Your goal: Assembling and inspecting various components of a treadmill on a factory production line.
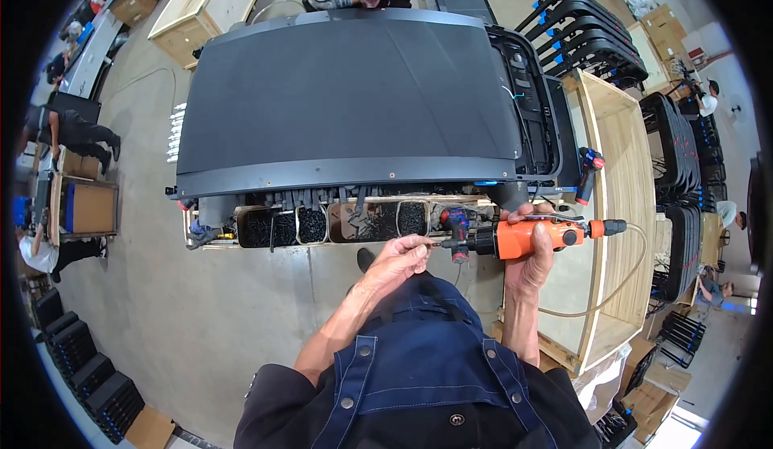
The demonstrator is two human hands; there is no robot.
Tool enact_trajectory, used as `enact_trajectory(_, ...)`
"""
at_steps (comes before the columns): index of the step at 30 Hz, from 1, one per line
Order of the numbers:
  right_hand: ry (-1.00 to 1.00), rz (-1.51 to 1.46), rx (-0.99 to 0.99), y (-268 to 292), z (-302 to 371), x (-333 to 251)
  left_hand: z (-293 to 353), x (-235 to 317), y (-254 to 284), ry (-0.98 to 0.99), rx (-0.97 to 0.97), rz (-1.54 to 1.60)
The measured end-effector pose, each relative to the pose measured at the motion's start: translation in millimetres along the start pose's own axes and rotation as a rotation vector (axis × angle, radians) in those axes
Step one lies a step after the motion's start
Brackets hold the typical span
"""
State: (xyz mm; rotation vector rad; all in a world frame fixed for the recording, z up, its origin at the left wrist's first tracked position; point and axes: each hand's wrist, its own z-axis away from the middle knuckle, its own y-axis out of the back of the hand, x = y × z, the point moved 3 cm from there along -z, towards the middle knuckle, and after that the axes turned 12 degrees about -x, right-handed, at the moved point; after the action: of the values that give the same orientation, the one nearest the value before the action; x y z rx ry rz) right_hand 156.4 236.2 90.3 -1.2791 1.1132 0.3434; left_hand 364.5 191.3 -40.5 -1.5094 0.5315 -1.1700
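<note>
My right hand [530, 264] is wrapped round an orange air-powered driver [519, 240], which lies level and points left. A hose runs from its right end. My left hand [394, 262] pinches at the tip of the driver's thin shaft; whatever lies between finger and thumb is too small to make out. A red and black power tool [456, 235] stands beside the shaft, at the trough. Just beyond my hands lies a large dark grey panel assembly [346, 95] with a row of small fasteners along its near edge.
Below the panel's near edge, a trough holds bins of black fasteners [270, 229]. At right stands a wooden crate [620, 248], with another power tool [589, 173] beside its near wall. A co-worker's gloved hand [332, 0] rests at the panel's far edge. Black frames [596, 38] are stacked behind.
</note>
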Motion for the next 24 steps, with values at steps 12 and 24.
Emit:
enact_trajectory(12, -0.026, -0.067, 0.122, 81, -32, -23, -78, 0, -47, -0.142, 0.149, -0.927)
enact_trajectory(24, 0.194, 0.346, -0.010, 95, -105, -64, -234, -78, -26, 0.111, 0.042, 0.511)
